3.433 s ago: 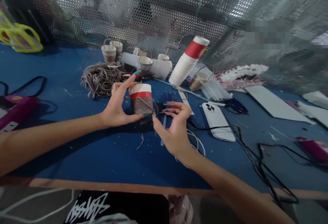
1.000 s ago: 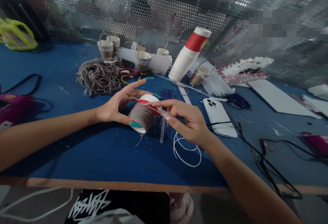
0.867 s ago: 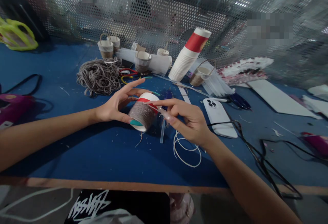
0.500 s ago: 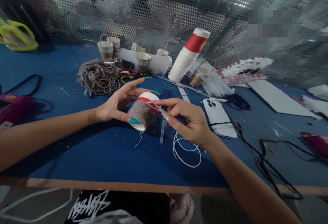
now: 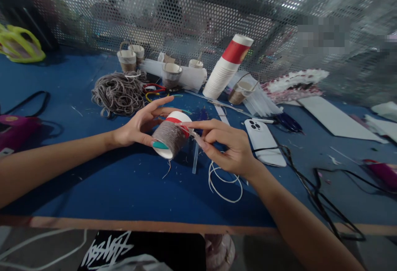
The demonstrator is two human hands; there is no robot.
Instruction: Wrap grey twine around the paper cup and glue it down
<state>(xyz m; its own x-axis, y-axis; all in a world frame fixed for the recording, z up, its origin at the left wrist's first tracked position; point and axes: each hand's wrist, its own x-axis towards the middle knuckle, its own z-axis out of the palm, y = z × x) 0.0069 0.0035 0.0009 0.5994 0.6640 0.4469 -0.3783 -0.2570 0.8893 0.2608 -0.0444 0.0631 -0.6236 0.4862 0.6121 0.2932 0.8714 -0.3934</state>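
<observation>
Dim, cool light, smeared edges

The scene is dim and cool-toned. Small glints and pale streaks show on the perforated screen. A soft shadow spreads over the blue tabletop below the left forearm. The cord-wrapped cup is fairly sharp; toward the side edges, shapes stretch and blur. Pixelation masks part of the upper right.

A white phone is crossed by a black cable on the table, which is backed by a perforated screen.
</observation>
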